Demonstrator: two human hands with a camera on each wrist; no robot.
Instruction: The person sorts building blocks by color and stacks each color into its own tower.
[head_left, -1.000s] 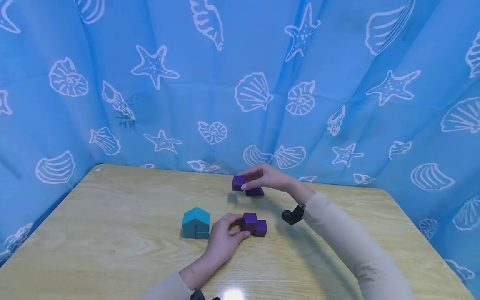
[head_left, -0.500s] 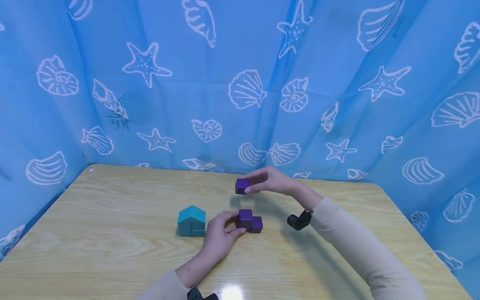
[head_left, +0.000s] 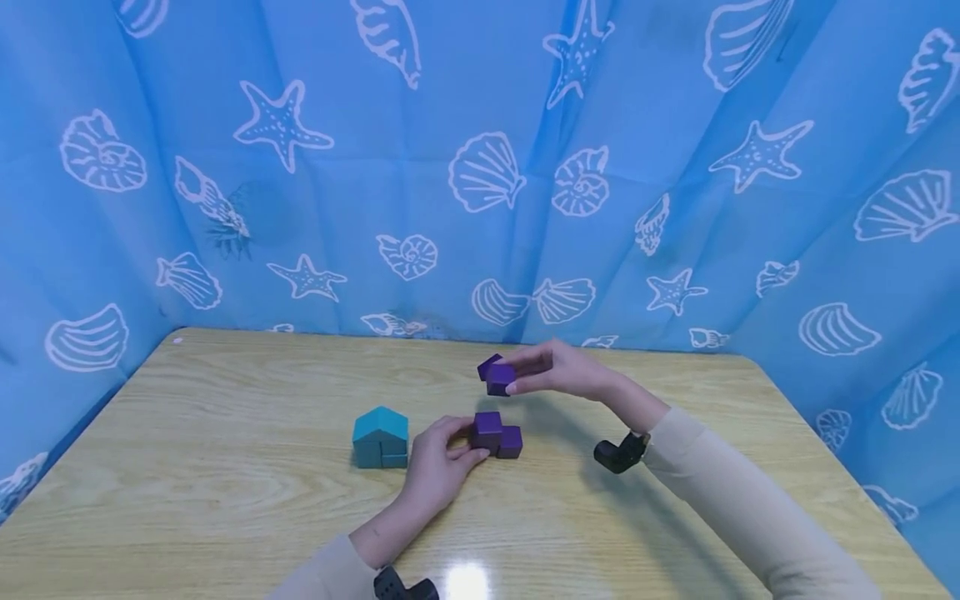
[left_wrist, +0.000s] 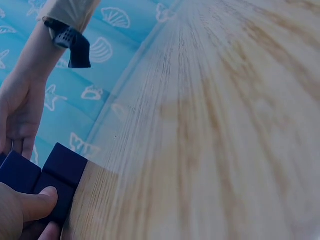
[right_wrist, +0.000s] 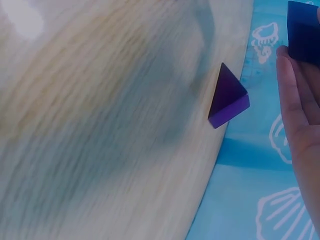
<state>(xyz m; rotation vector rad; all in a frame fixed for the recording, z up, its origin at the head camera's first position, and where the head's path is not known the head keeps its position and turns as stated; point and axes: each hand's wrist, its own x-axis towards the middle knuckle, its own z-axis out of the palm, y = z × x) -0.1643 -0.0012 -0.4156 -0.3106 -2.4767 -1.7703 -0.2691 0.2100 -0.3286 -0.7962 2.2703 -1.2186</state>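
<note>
My left hand (head_left: 435,467) grips a purple block (head_left: 487,432) standing on the table, thumb on its near side. A smaller-looking purple block (head_left: 510,442) sits against its right side. Above the table behind them, my right hand (head_left: 566,371) pinches a purple cube (head_left: 500,381) between thumb and fingers. A purple triangular block (head_left: 488,365) shows just behind that cube; in the right wrist view the triangular block (right_wrist: 229,100) lies near the table's far edge. The left wrist view shows my left thumb pressed on a dark block (left_wrist: 56,200), others adjoining it.
A teal house-shaped group of blocks (head_left: 381,437) stands left of my left hand. The wooden table (head_left: 225,492) ends at a blue curtain (head_left: 337,208) with white shells and starfish. Light glares off the table near the front.
My right hand has carried the cube rightward and closer to the held blocks, so the triangular block now shows at its left. The left hand keeps its grip; the head view has shifted slightly.
</note>
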